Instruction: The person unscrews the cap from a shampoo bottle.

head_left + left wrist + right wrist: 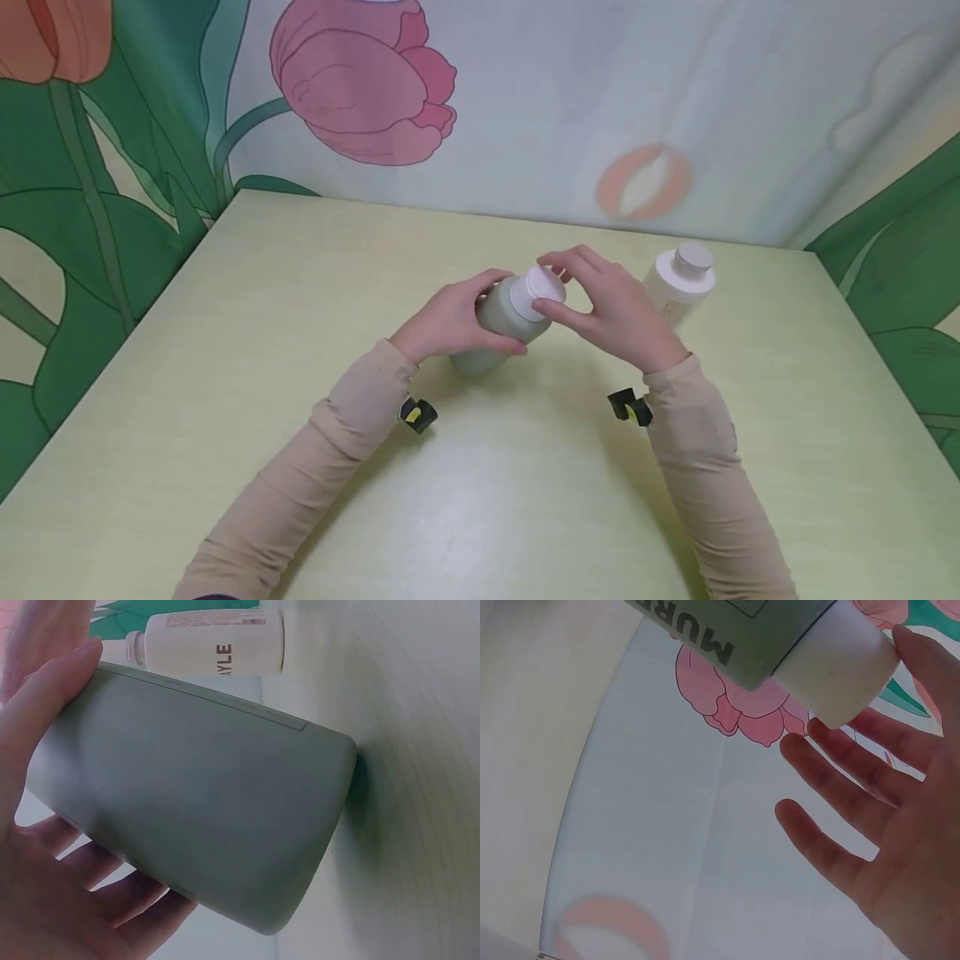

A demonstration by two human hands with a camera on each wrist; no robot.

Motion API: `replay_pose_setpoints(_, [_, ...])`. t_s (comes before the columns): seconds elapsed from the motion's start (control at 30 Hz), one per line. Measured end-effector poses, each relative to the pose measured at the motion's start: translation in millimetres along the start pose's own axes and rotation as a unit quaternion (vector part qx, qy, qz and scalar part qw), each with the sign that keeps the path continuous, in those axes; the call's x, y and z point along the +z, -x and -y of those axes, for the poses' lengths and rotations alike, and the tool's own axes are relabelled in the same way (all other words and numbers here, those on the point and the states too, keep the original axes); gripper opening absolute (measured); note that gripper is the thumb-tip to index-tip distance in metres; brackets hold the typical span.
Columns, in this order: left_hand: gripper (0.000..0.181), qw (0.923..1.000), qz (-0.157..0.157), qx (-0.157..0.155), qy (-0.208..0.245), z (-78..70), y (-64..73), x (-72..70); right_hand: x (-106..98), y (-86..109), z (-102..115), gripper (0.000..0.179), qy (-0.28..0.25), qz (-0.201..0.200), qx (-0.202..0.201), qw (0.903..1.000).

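My left hand (453,321) grips a grey-green bottle (498,312) round its body, thumb on the near side and fingers beyond. The bottle leans with its white cap (545,286) up and to the right. In the left wrist view its base is close over the table, with a shadow beside it. With thumb and fingertips, my right hand (622,312) pinches the cap at its rim; the other fingers are spread in the right wrist view. Large dark letters show on the bottle body (735,637) there.
A white bottle (678,279) with a white cap stands upright on the pale table (300,275), just behind my right hand. Behind the table hangs a curtain (525,108) printed with tulips and leaves. Small black clips (418,414) sit at both wrists.
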State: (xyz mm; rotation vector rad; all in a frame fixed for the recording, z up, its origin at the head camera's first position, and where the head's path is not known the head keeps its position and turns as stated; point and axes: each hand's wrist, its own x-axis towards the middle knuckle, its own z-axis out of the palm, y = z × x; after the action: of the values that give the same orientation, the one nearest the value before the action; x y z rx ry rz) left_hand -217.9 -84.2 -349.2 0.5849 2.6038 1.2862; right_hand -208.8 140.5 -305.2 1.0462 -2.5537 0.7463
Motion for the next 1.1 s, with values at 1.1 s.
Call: replay_pose_setpoints(1.1, [0.077, 0.9989, -0.04, -0.022, 0.012, -5.7, -0.4, 11.3, 5, -1.1, -6, 0.046, -0.021, -0.008, -0.028, 0.9994])
